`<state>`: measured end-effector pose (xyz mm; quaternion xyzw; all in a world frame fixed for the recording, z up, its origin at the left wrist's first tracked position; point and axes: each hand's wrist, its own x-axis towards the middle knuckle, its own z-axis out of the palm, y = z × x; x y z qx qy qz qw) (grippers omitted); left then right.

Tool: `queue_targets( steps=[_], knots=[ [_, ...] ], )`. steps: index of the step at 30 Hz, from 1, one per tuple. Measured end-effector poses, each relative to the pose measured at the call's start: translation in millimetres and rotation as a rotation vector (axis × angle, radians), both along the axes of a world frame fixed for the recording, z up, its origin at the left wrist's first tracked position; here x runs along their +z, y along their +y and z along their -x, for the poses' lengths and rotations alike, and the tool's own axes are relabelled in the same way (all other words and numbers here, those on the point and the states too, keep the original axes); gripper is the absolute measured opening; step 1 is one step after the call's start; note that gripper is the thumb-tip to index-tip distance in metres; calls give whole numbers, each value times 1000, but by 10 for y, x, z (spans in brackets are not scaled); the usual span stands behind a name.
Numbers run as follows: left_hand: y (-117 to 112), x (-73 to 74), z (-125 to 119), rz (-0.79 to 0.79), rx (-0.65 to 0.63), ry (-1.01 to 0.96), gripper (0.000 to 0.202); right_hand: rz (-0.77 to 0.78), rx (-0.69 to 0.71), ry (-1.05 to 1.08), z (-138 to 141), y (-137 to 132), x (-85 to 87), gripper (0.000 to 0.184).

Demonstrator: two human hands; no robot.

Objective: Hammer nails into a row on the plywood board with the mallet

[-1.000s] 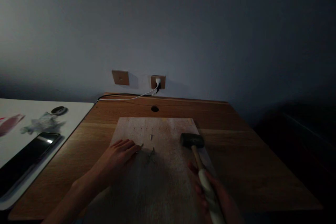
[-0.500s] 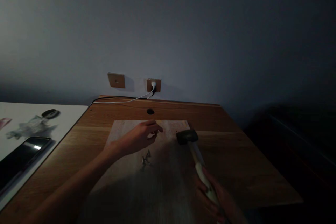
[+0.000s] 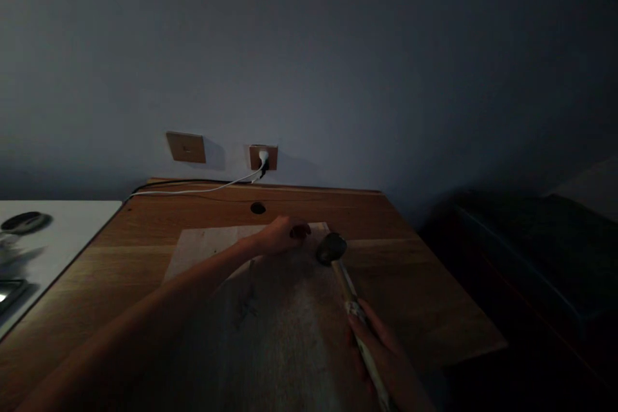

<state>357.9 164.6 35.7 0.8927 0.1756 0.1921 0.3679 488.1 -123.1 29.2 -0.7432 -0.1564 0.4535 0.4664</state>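
In my right hand (image 3: 379, 347) is a rubber mallet (image 3: 345, 283) with a dark head and a pale handle, my fingers wrapped round the handle. Its head is raised close to the far right corner of a pale wooden board (image 3: 270, 341). Over the far part of that board, just left of the mallet head, my left hand (image 3: 282, 236) has its fingers curled together. Whatever they pinch, if anything, is hidden in the dimness. Several small metal screws or nails (image 3: 246, 306) lie blurred on the board, nearer to me than my left forearm.
The board lies on a brown wooden table (image 3: 425, 283) with a round cable hole (image 3: 258, 207). Cables run along its back edge to a wall socket (image 3: 264, 158). At left, a white table (image 3: 72, 225) carries a dark round object (image 3: 24, 223) and a phone (image 3: 10, 293).
The view has swung right. My left hand has shifted right across the board towards its far right corner, its fingers curling in. The mallet head has turned and sits closer to that hand.
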Motion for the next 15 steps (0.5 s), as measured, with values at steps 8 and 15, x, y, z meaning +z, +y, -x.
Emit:
queue_targets(
  steps=[8, 15],
  knots=[
    [8, -70, -105, 11, 15, -54, 31, -9, -27, 17, 19, -12, 10, 91],
    [-1, -121, -178, -16, 46, -91, 27, 8, -55, 11, 28, -22, 45, 96]
  ],
)
